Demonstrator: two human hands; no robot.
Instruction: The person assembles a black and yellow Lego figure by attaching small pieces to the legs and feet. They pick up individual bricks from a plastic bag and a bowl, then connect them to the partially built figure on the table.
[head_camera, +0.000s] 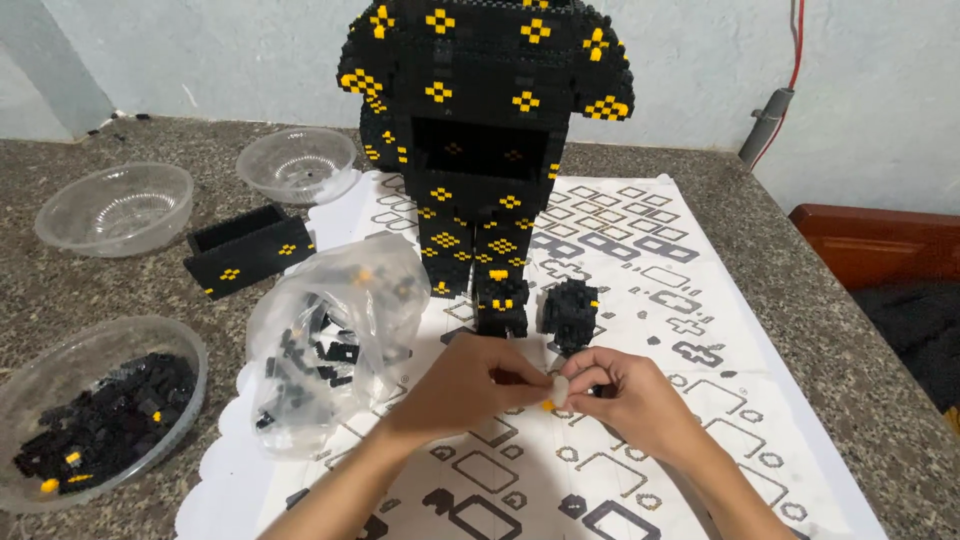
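My left hand (470, 385) and my right hand (625, 395) meet over the patterned white sheet (700, 300), fingertips pinched together on a tiny yellow brick piece (548, 404). My right thumb and forefinger also touch a small pale bit beside it. Just beyond my hands stands a tall black figure built of small bricks with yellow cross marks (485, 120), with a small black brick block (569, 312) by its foot. A clear plastic bag of black bricks (330, 340) lies to the left of my left hand.
A clear bowl of black and yellow bricks (95, 410) sits at front left. Two empty clear bowls (115, 208) (298, 163) stand at back left. A black brick box section (248, 250) lies near them. The stone counter ends at right by a red-brown chair (870, 240).
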